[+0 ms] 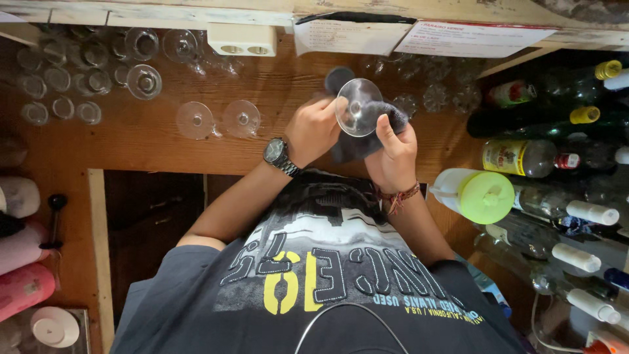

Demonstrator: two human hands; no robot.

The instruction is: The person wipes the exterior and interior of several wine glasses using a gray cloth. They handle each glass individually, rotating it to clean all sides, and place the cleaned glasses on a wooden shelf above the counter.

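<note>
Gripping the stemmed glass (359, 107) by its foot in the left hand (313, 131) while the right hand's (393, 152) fingers clamp the dark cloth (357, 143) around the bowl, probably best rubbed gently, no twisting hard.

A warm-lit wooden counter (151, 141) held upturned glasses (85, 72) far left, with bottles (544, 157) crowding the right side.

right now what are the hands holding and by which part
A stemmed glass, gripped around its bowl through a dark cloth by the right hand; the left hand touches the foot's rim.
</note>
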